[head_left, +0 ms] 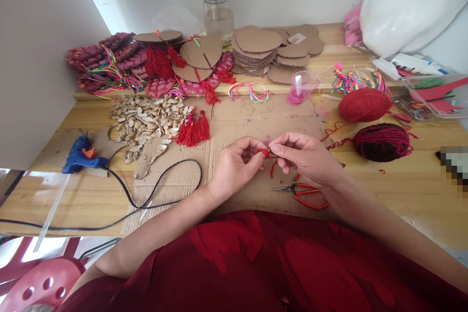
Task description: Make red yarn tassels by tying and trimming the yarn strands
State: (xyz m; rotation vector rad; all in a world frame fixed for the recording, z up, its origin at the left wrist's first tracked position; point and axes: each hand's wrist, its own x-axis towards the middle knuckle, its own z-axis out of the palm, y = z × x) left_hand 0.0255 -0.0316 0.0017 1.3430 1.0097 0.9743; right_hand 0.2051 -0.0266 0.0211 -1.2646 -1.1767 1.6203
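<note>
Dressed in a loose, deep-red top printed with large, soft-edged patches of brighter red, rounded or petal-like in outline, shading to dark maroon between them, with a small button-like spot low at the front, and bare along both forearms and hands.

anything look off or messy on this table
Mostly ordinary clutter, but the clear stick in the blue glue gun juts past the front edge of the table, so it might get knocked. A stray red scrap also lies below the dark yarn ball.
</note>
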